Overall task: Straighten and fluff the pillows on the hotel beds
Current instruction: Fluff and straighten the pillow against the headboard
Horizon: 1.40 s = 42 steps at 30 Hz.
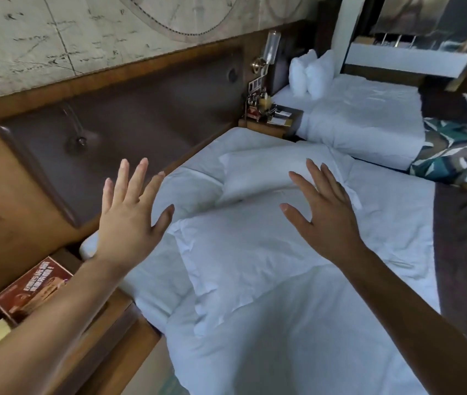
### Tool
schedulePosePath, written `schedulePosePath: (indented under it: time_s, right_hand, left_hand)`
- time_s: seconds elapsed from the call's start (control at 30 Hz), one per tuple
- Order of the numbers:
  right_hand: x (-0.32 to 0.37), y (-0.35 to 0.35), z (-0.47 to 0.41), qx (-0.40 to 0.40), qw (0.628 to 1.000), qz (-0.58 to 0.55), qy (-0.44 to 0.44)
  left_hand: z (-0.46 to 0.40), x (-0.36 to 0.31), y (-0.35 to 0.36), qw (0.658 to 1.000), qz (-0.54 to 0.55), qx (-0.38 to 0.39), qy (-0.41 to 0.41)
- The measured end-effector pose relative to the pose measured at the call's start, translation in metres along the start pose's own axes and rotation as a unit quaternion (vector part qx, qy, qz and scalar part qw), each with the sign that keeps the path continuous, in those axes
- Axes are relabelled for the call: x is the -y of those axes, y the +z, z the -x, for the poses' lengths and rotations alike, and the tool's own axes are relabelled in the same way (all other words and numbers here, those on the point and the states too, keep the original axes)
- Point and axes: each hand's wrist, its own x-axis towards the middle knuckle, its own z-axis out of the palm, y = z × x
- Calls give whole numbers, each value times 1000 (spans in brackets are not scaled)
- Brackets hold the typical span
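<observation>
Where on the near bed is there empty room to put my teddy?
Free: the duvet right of the flat pillows, out to the bed's edge, and the stretch below the near pillow. Crowded: the headboard end, where the far pillow lies, and the bedside table.

Soft, even light leaves the white bedding (269, 280) bright and faintly bluish, with only mild shadows in its creases. The wide lens tilts and bends the headboard (129, 129) and walls, and the left forearm (41, 323) near the corner is smeared, with slight softness overall.
</observation>
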Motion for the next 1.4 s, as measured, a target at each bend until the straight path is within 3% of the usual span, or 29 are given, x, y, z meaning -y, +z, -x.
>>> schedulePosePath:
  time_s: [0.37,0.93,1.1,1.2,1.3,1.4]
  right_hand:
    - [-31,44,-28,6,991,54,121]
    - [-249,212,-60,131,939,49,315]
    - [-287,259,-38,155,873,20,462]
    - [-296,292,-15,184,818,-11,545]
    - [-287,326,0,204,798,-64,563]
    - [-277,355,1,192,757,-144,608]
  left_hand:
    - [-95,27,95,990,80,32,108]
    - [-185,-53,314,958,81,218,168]
    - [-168,-72,379,941,72,284,166]
    - [-139,-81,418,901,34,400,166]
    - [-118,-91,450,854,6,500,145]
    - [-111,-99,461,838,15,533,118]
